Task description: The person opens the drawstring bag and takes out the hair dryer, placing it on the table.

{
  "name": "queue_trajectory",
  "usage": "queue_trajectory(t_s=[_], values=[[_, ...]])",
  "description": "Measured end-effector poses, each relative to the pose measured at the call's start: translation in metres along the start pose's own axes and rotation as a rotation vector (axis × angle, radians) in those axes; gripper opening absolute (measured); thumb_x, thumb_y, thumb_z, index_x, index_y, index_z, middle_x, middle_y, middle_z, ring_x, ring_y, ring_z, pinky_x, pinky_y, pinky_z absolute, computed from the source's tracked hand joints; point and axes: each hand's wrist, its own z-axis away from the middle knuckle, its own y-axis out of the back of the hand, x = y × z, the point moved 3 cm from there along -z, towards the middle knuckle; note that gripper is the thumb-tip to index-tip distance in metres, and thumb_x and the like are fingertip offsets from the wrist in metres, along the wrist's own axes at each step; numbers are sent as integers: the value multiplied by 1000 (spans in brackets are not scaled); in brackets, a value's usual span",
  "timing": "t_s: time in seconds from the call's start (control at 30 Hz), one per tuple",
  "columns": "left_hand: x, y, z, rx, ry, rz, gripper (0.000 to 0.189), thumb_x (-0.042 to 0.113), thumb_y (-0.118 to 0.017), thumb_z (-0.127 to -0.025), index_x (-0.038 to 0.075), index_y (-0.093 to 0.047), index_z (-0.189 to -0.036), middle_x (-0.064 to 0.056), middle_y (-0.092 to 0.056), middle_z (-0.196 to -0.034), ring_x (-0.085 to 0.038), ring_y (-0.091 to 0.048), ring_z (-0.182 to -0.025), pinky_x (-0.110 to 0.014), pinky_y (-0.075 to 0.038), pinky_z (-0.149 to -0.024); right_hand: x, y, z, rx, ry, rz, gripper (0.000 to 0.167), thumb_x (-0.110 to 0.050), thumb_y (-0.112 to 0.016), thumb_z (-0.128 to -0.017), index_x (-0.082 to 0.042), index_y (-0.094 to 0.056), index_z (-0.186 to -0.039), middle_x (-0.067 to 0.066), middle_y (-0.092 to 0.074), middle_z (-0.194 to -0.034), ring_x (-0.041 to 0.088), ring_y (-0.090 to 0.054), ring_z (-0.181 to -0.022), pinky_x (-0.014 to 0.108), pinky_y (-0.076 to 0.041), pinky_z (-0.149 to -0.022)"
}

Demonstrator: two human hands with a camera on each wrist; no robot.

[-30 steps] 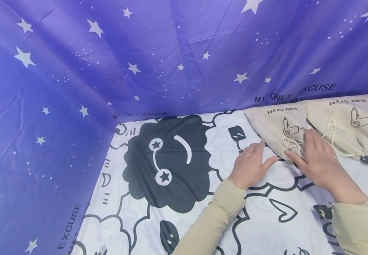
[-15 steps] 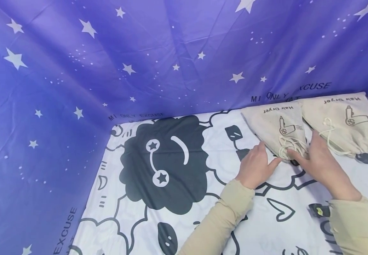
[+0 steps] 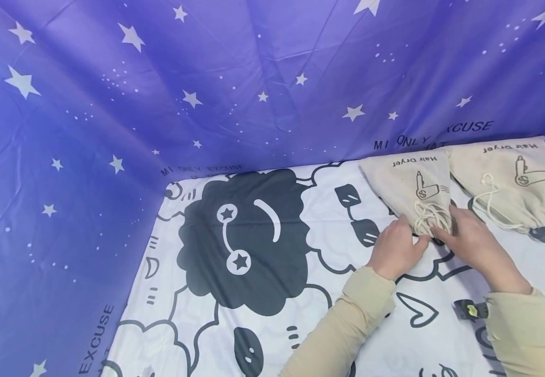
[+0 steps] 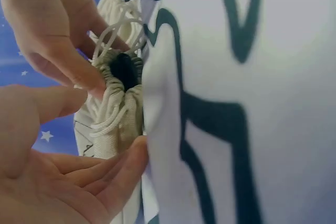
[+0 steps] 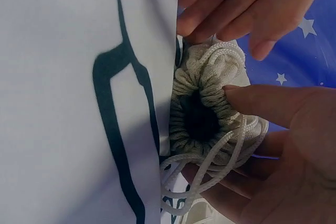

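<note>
A beige drawstring bag (image 3: 395,178) printed "Hair Dryer" lies at the far right of the head view, its gathered mouth toward me. Something dark shows inside that mouth in both wrist views. My right hand (image 3: 480,246) holds the gathered end, thumb on top and fingers around the other side. White cords (image 5: 215,156) loop over these fingers. On the bag's left side rests my left hand (image 3: 397,248). Its fingers (image 4: 118,174) are mostly straight and touch the cloth, with the thumb held apart from them.
A second beige drawstring bag (image 3: 503,201) lies just right of the first. Behind both rises a purple star-printed cloth wall (image 3: 272,68). The white cartoon-printed cloth (image 3: 371,335) covers the surface. A small black item (image 3: 470,310) shows beside the right sleeve.
My left hand has moved right, closer to the bag's mouth. The right hand has shifted from the bag's right side down to its gathered end. Both bags stay in place.
</note>
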Motion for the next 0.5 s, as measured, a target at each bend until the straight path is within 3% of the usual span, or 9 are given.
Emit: queue_trajectory(t_s=[0.3, 0.5], values=[[0, -7, -3, -11, 1, 97, 40, 39, -62, -94, 13, -60, -125, 5, -70, -107, -2, -65, -100, -14, -48, -81, 3, -1, -2, -1, -9, 0, 72, -18, -59, -98, 26, -21, -140, 51, -27, -135, 66, -26, -125, 71, -23, -104], [2, -9, -4, 2, -53, 95, 23, 36, -61, -95, 19, -65, -111, 11, -66, -97, 3, -61, -93, -10, -45, -78, 6, -2, -3, 4, -28, -6, 73, -22, -59, -98, 26, -24, -139, 51, -31, -133, 67, -30, -121, 72, -26, -100]])
